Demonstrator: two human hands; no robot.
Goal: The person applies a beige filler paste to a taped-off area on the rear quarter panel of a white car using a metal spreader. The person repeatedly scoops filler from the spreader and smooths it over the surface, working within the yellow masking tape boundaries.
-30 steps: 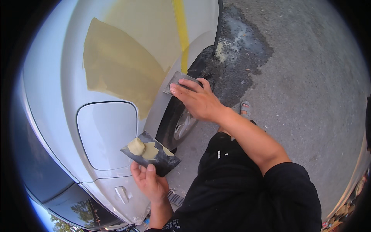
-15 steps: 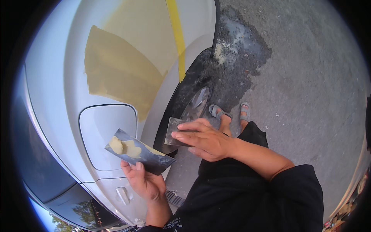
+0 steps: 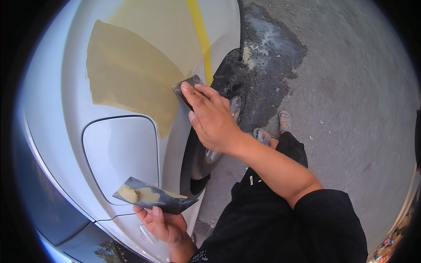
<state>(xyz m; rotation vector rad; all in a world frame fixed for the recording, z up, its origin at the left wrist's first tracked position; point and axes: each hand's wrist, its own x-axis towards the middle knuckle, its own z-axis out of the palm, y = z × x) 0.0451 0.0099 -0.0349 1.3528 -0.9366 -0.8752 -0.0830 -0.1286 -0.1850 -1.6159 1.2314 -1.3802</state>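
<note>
My right hand (image 3: 215,120) grips a flat dark putty spreader (image 3: 192,81), fingers pressed along its back. The spreader lies at the right edge of a tan filler patch (image 3: 127,70) on the white car panel (image 3: 72,131), just above the wheel arch; its contact edge is partly hidden by my fingers. Lower left, my left hand (image 3: 162,225) supports a dark, slightly curved mixing plate (image 3: 173,204) from below, thumb against its near edge. A lump of pale yellow putty (image 3: 128,193) sits at the plate's left end, with a thinner smear beside it.
A closed fuel door (image 3: 120,149) is below the filler patch. Yellow tape (image 3: 201,37) runs down the panel to the wheel arch. The car's wheel (image 3: 212,155) is under my right forearm. Wet, stained pavement (image 3: 272,52) lies beyond my sandalled feet (image 3: 263,135).
My right hand has carried the spreader from beside the mixing plate up to the filler patch's right edge. My left hand has shifted slightly down with the plate.
</note>
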